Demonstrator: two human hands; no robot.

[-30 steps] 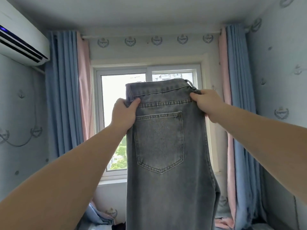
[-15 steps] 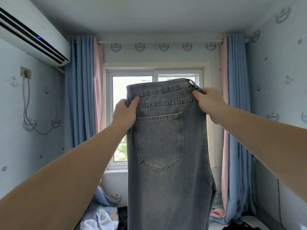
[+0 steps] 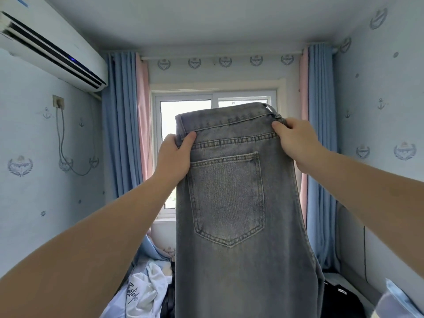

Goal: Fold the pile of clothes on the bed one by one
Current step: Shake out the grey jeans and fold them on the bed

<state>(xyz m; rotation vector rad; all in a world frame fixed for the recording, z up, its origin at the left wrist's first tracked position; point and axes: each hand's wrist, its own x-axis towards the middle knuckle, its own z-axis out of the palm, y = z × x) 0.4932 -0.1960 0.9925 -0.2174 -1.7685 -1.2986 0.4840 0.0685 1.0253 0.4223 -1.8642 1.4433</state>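
A pair of grey jeans [image 3: 238,226] hangs in the air in front of me, doubled lengthwise, one back pocket facing me. My left hand [image 3: 174,157] grips the waistband at its left edge, thumb on the near side. At the right edge my right hand [image 3: 296,143] grips the waistband too, just under a belt loop. The legs drop out of the bottom of the view. Below, part of the clothes pile [image 3: 146,292] lies on the bed: a white garment with black lettering and light blue fabric.
A window [image 3: 185,111] with blue and pink curtains [image 3: 121,125] is straight ahead. An air conditioner [image 3: 52,49] hangs high on the left wall. Dark clothing [image 3: 339,299] lies at lower right, beside a pale blue item [image 3: 399,301] in the corner.
The view has tilted downward, bringing more of the clothes pile and the air conditioner into sight. The jeans sit a little lower against the window. Both hands keep the same hold on the waistband.
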